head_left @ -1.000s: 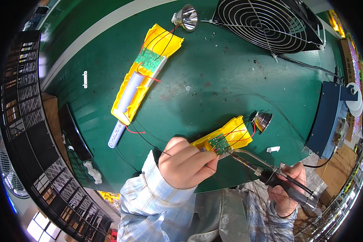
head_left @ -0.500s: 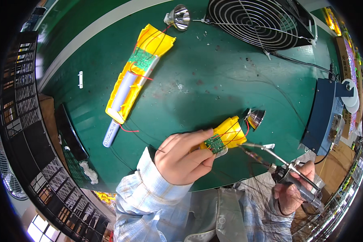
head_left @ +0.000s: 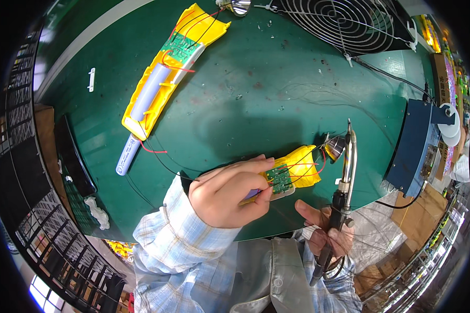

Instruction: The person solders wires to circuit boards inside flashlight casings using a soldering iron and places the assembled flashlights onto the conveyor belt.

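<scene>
My left hand is closed around a yellow flashlight housing near the table's front edge. Its green circuit board shows beside my fingertips, with red and black wires running to a reflector lamp. A bit of purple battery peeks out under my fingers. My right hand grips a soldering iron, tip pointing up and away, apart from the board and just right of the lamp. Farther left lies a second opened yellow housing with a board, a purple battery inside and another battery at its end.
A black fan with a wire guard stands at the far right. A blue box with a white spool sits at the right edge. Black racking borders the left, near a dark curved strip and crumpled white tissue.
The soldering iron has swung from pointing left by the housing to upright, and my right hand moved left. My left hand keeps its hold. The whole view has shifted slightly.
</scene>
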Available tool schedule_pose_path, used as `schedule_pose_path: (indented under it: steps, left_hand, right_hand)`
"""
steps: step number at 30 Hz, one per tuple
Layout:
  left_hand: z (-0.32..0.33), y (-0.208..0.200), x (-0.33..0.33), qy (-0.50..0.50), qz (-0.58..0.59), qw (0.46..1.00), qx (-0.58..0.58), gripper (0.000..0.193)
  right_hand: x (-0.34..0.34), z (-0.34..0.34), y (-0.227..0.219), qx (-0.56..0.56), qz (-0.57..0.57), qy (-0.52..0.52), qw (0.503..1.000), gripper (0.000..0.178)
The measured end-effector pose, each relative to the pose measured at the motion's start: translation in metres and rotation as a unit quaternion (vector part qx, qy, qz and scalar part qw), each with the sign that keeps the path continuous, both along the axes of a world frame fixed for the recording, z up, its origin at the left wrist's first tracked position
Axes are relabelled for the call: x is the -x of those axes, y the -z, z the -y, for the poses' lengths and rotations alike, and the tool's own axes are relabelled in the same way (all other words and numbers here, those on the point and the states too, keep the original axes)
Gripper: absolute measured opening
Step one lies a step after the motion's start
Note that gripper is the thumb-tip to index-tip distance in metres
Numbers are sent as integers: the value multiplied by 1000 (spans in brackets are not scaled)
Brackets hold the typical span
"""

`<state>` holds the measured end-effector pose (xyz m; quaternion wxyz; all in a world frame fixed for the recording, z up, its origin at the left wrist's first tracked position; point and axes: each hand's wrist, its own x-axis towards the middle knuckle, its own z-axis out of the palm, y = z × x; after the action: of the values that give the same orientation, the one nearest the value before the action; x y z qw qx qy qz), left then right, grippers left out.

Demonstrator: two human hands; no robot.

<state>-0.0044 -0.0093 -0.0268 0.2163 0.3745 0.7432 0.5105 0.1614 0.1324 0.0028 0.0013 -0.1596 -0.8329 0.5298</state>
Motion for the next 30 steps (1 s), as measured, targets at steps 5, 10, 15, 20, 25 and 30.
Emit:
schedule_pose_path:
  steps: [5,10,15,20,25,30]
  left_hand:
    - [3,5,0,6,-14,1000,-11,15]
    - [3,3,1,4,-32,999,-17,17]
    - [4,3,2,12,-29,999,-18,17]
    - [3,4,0,-1,-24,1000,-11,17]
    - [2,7,0,8,-64,997,-33,13]
    - [2,13,-3,60,-83,994,-47,12]
  right_hand:
    - [8,13,24,-102,-60,3,993,15]
    - [21,15,12,-145,-100,-29,984,13]
    - [4,14,16,-68,-18,73,995,12]
    - [19,11,9,-113,-10,-42,993,15]
    - [10,10,21,-147,-105,18,983,6]
    - [1,11,20,2,-412,180,893,35]
